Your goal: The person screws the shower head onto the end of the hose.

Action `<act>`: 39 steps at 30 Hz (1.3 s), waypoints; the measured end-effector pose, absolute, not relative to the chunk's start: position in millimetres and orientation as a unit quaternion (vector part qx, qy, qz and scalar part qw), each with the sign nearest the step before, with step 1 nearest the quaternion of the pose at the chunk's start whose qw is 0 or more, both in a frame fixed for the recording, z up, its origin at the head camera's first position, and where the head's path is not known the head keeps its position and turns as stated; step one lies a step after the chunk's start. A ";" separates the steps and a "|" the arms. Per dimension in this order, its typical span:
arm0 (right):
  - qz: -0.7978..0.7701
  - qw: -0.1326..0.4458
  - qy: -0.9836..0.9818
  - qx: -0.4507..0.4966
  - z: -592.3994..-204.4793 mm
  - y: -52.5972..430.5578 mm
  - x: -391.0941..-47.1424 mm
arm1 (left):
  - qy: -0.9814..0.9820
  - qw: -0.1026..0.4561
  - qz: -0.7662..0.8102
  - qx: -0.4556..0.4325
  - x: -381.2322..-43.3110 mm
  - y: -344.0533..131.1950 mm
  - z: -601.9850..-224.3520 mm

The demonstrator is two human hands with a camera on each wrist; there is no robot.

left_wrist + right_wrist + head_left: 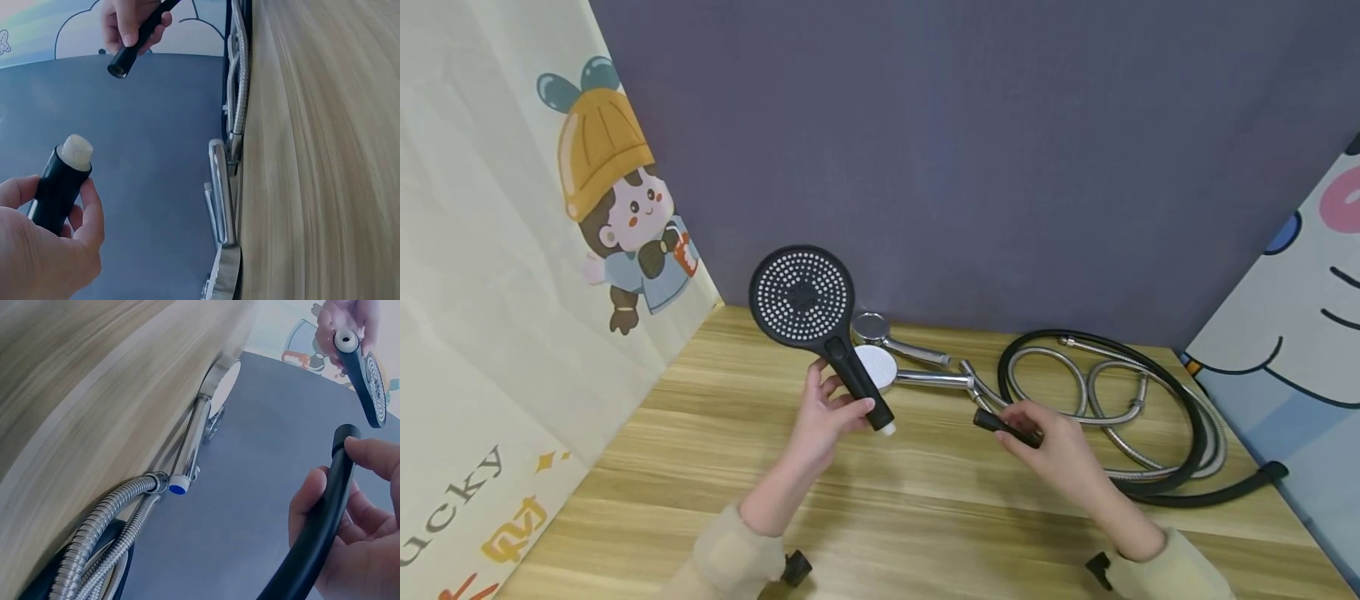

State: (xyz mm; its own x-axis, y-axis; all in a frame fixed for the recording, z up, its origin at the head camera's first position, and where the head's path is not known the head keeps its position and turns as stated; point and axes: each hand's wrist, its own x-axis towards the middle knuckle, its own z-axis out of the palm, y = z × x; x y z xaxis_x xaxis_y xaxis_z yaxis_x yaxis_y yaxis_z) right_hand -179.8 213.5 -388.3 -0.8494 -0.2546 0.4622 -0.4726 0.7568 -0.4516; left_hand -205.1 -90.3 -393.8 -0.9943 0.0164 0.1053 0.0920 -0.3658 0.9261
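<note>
My left hand (820,425) grips the handle of a black shower head (802,296) above the table, its round face with pale nozzles turned toward the head camera. From the handle's lower end sticks a white connector tip (76,151). Between thumb and fingers, my right hand (1060,446) pinches a black shower hose (325,519) near its end fitting (987,419). That fitting points toward the shower head's handle, and a gap separates the two. Most of the handle is covered by fingers in the left wrist view.
Two chrome shower heads lie behind my hands, one with a white face (876,367) and a smaller one (871,326) farther back. Coiled metal hoses (1078,375) and black hose loops (1198,425) lie at right. A dark grey panel (962,167) borders the wooden table (700,467) behind.
</note>
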 end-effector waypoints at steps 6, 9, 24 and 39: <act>0.287 0.195 -0.919 0.190 -386.4 209.8 -180.8 | -0.535 0.036 -0.843 -0.048 -207.6 -76.8 -391.2; 0.290 0.199 -0.917 0.190 -385.2 207.8 -181.2 | -0.526 0.041 -0.848 -0.049 -208.5 -69.0 -390.5; 0.306 0.235 -0.901 0.198 -385.6 200.1 -190.1 | -0.474 0.069 -0.876 -0.046 -218.1 -32.1 -383.3; 0.300 0.259 -0.897 0.196 -389.8 197.1 -190.7 | -0.447 0.090 -0.890 -0.026 -224.4 -7.9 -380.8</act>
State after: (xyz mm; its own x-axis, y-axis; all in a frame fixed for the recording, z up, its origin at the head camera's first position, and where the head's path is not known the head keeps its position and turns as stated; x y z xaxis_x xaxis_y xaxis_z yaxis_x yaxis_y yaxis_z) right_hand -190.7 197.1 -389.8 -0.7893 -0.1956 0.5821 -0.5064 0.7434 -0.4369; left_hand -224.4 -7.9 -380.8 -0.9824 -0.1369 0.1274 0.1839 -0.5848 0.7901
